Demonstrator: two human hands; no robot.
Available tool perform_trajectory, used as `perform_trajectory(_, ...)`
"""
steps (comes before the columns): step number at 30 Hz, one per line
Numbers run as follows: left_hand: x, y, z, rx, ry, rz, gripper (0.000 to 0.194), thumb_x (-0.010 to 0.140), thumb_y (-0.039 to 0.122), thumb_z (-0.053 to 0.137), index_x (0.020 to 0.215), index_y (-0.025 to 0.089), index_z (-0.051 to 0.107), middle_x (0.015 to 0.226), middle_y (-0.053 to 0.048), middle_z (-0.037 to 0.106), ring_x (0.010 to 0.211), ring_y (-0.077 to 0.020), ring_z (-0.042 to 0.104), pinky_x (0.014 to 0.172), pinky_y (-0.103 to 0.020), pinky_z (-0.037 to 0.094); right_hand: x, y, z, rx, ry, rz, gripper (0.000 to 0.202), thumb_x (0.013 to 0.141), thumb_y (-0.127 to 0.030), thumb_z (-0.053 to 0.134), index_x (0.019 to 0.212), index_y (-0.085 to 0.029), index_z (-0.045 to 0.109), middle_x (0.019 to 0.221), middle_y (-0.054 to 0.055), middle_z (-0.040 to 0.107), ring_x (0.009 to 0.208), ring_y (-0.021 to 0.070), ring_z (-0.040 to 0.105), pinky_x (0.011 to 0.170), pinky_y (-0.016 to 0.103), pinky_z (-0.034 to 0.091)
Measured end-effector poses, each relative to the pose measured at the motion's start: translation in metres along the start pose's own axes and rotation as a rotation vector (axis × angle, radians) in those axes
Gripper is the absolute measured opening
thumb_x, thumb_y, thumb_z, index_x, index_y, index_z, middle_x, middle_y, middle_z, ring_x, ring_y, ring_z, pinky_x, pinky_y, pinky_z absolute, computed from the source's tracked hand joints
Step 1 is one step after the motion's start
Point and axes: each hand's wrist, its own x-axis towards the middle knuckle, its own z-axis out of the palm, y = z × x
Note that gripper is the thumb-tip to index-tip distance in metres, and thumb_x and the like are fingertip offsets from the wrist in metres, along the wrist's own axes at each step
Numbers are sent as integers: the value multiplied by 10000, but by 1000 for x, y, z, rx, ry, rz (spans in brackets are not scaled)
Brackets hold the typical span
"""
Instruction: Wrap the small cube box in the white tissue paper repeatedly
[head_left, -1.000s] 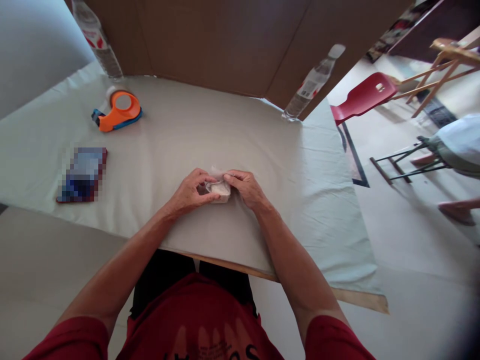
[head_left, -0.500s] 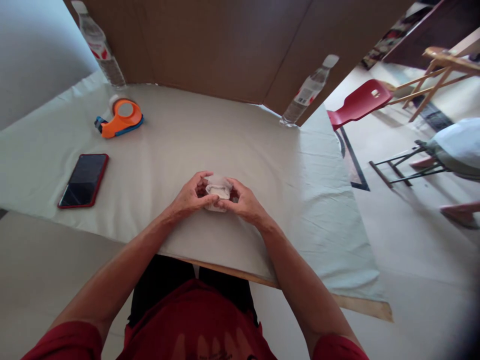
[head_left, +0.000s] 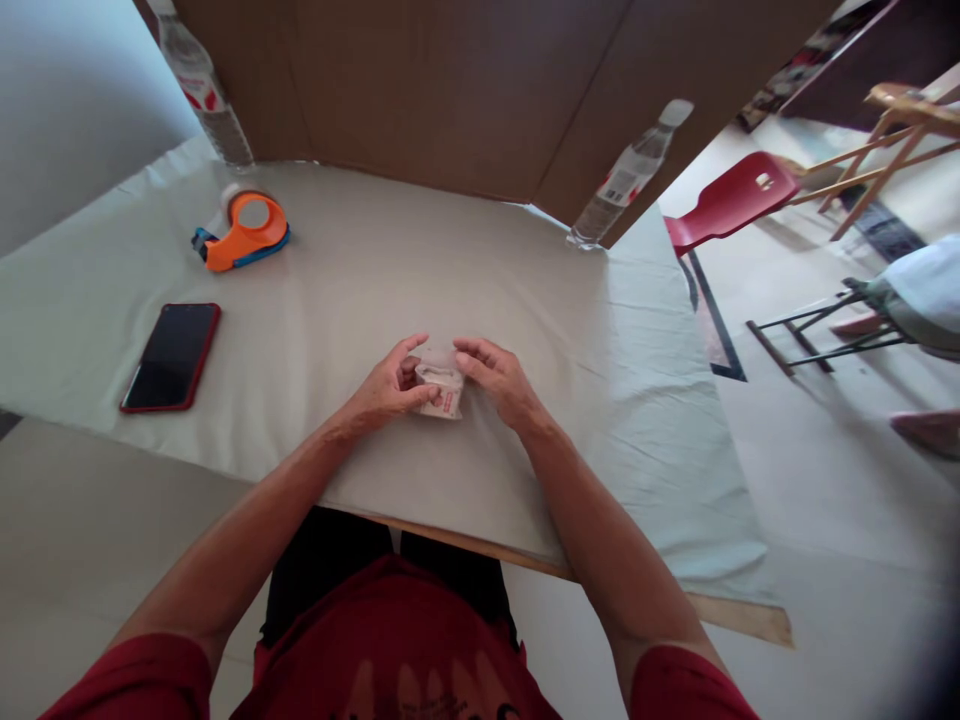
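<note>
A small whitish packet (head_left: 442, 394) with red print on its front rests near the front of the table, its thin translucent top standing up. My left hand (head_left: 386, 388) grips it from the left, the thumb across its front and the fingers behind. At the upper right corner of the packet is my right hand (head_left: 501, 378), fingers stretched out and loosely apart. The right fingertips lie close beside the translucent top; whether they touch it is hard to make out.
An orange and blue tape dispenser (head_left: 251, 232) and a phone in a red case (head_left: 171, 357) lie on the left. Water bottles (head_left: 202, 95) (head_left: 631, 175) stand against a brown board (head_left: 420, 90). Beyond the right edge are a red chair (head_left: 739, 200) and a seated person (head_left: 926, 295).
My right hand has let go of the packet's right side and moved up to its top corner, uncovering the red print. My left hand keeps its hold. The view has shifted slightly.
</note>
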Motion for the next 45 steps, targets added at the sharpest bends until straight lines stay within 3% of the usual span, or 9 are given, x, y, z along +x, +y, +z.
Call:
perform_trajectory(3,0,-1,1,4,3,6,876,733,274,823,1483,199,377,1029,-50,656,891,-162,686,808,-290,537,12,-6,5,-3,-24,2,343,762,-492,704,926,-191,706,864,24,698,810,167,617,793,322,506)
perform_trajectory(6,1,-2,0,43,4,6,883,738,292,819,1492,193,372,1006,-36,652,859,-148,678,786,-277,529,14,-14,12,-37,12,-29,240,761,-429,685,729,-193,652,681,-20,583,659,124,498,658,277,434)
perform_trajectory(12,4,0,0,105,45,10,860,765,335,793,1495,175,368,1027,-57,685,807,-132,671,732,-254,517,-1,-25,18,-111,8,-42,208,782,-385,623,687,-202,595,641,-25,529,620,118,441,593,264,376)
perform_trajectory(18,2,4,5,166,89,33,797,774,309,775,1460,123,416,938,-54,717,803,-144,684,749,-262,519,-8,-32,18,-144,-79,-57,135,799,-319,602,748,-195,614,705,-5,607,667,132,534,656,278,433)
perform_trajectory(24,1,3,4,204,110,35,704,788,339,754,1406,142,481,1021,-77,713,767,-128,672,668,-233,495,-11,-34,13,-185,-139,-74,155,852,-310,567,795,-192,650,726,13,674,674,150,596,688,299,474)
perform_trajectory(29,2,0,5,259,130,68,617,822,346,710,1370,135,521,1014,-81,725,833,-140,675,739,-249,517,-19,-28,4,-405,-163,-255,186,845,-331,646,987,-223,703,996,51,756,957,219,678,908,371,498)
perform_trajectory(34,3,-1,3,373,179,112,521,850,360,668,1311,134,578,972,-74,743,883,-162,674,843,-297,522,-26,-7,5,-687,-157,-443,491,816,-268,673,1304,-259,616,1310,99,679,1241,302,592,1058,485,435)
perform_trajectory(39,2,1,-2,277,170,86,535,805,349,688,1289,141,590,1126,-124,720,947,-187,685,832,-308,535,-25,1,7,-767,-168,-458,476,875,-261,606,1350,-242,577,1347,108,663,1249,297,588,1048,481,442)
perform_trajectory(45,1,6,-3,242,176,48,509,788,316,703,1255,139,602,1056,-89,709,899,-163,675,814,-293,528,-27,-3,8,-814,-174,-448,463,898,-267,615,1358,-234,568,1355,127,658,1267,300,589,1050,465,435)
